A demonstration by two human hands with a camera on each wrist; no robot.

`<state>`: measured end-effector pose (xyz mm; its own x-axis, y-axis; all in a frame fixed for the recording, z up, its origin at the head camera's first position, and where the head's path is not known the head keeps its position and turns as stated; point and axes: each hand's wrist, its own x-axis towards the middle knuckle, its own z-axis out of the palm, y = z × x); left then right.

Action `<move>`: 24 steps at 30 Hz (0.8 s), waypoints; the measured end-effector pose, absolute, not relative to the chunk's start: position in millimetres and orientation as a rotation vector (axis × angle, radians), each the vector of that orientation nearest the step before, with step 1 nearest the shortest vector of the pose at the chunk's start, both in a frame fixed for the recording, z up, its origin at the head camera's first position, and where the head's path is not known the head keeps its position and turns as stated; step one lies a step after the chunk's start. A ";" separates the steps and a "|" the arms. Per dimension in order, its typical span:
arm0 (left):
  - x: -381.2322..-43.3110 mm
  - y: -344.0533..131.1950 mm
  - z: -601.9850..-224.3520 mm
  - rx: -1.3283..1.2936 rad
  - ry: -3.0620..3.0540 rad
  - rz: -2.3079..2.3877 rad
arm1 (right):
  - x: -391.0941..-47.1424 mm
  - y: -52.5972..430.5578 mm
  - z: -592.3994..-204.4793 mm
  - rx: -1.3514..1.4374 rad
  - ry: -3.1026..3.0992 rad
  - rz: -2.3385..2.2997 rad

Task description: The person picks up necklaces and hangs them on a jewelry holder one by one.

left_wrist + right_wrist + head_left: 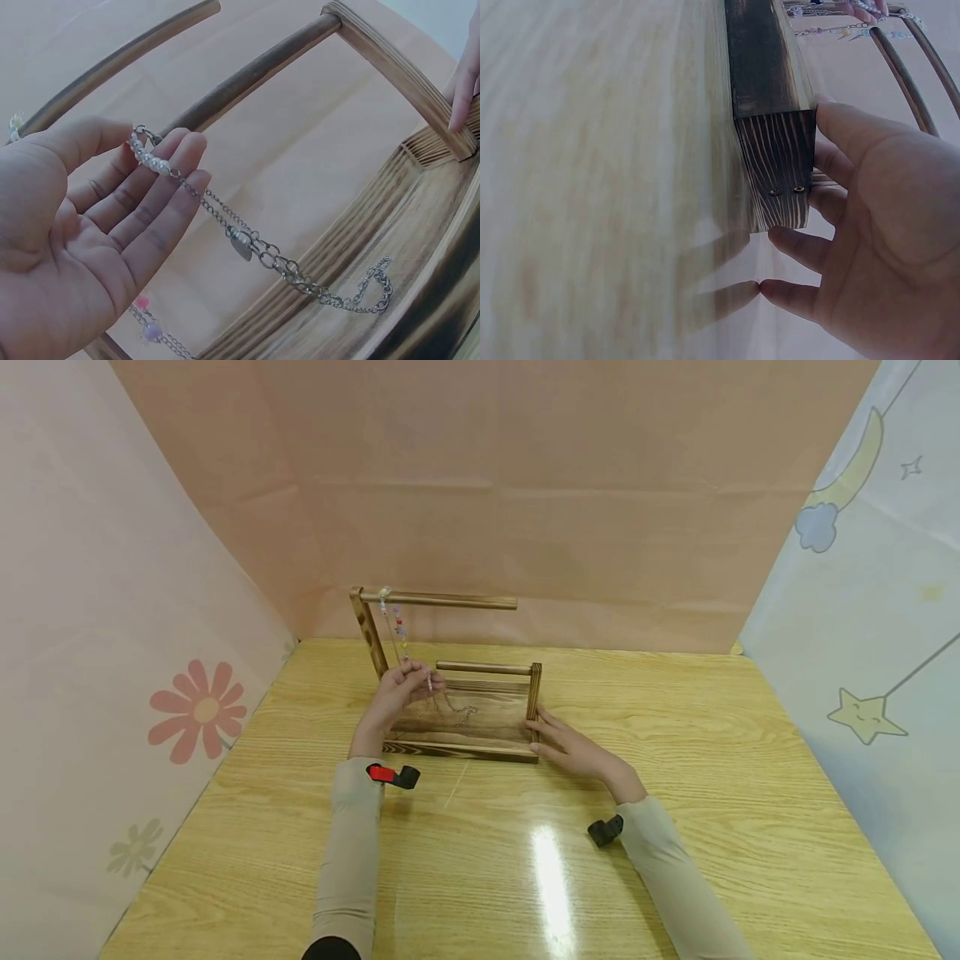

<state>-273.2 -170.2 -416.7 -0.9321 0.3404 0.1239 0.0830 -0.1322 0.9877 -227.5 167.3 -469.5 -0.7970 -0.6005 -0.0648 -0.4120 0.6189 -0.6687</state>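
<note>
A pale yellow wood-grain table (750,777), glossy with a streak of light (552,893), stands before a creased peach backdrop (525,485); a pink flower (205,712) marks the left wall, a moon (858,464) and star (866,717) the right. Over the tray (498,720) of a brown wooden stand (461,754), the left hand (399,695) pinches a silvery chain (268,259) with white beads (154,163) near its top and lower links curled on the tray. A colourful beaded strand (400,623) hangs from the upper bar (450,601). The right hand (573,752), fingers loosely extended, touches the stand's right end.
</note>
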 end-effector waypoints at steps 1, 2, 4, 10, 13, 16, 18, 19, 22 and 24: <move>-274.4 -170.0 -417.7 0.480 1.944 2.194 | -227.4 167.4 -469.4 -0.823 2.563 -0.954; -275.9 -169.9 -419.3 0.475 1.948 2.198 | -227.3 167.4 -469.4 -0.825 2.564 -0.953; -278.9 -169.4 -422.7 0.481 1.969 2.199 | -227.2 167.6 -469.4 -0.827 2.563 -0.955; -279.1 -167.3 -423.2 0.490 2.028 2.188 | -228.0 169.1 -471.0 -0.816 2.548 -0.961; -274.3 -164.9 -414.3 0.486 2.046 2.177 | -228.3 169.0 -471.4 -0.805 2.545 -0.965; -268.8 -163.2 -405.0 0.495 2.061 2.174 | -228.8 168.1 -471.8 -0.800 2.546 -0.960; -267.1 -163.5 -402.5 0.502 2.080 2.175 | -228.9 167.5 -472.0 -0.800 2.548 -0.953; -266.5 -163.8 -401.5 0.504 2.081 2.184 | -229.0 167.4 -472.0 -0.806 2.548 -0.952; -265.3 -165.8 -400.6 0.496 2.071 2.220 | -228.7 167.7 -471.9 -0.811 2.554 -0.942; -264.8 -167.3 -400.7 0.492 2.066 2.240 | -227.9 168.5 -471.4 -0.811 2.554 -0.945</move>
<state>-264.8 -167.3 -400.7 -0.9477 0.2530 0.1945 0.1734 -0.1034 0.9794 -227.9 168.5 -471.4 -0.7958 -0.6001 -0.0804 -0.4034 0.6245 -0.6688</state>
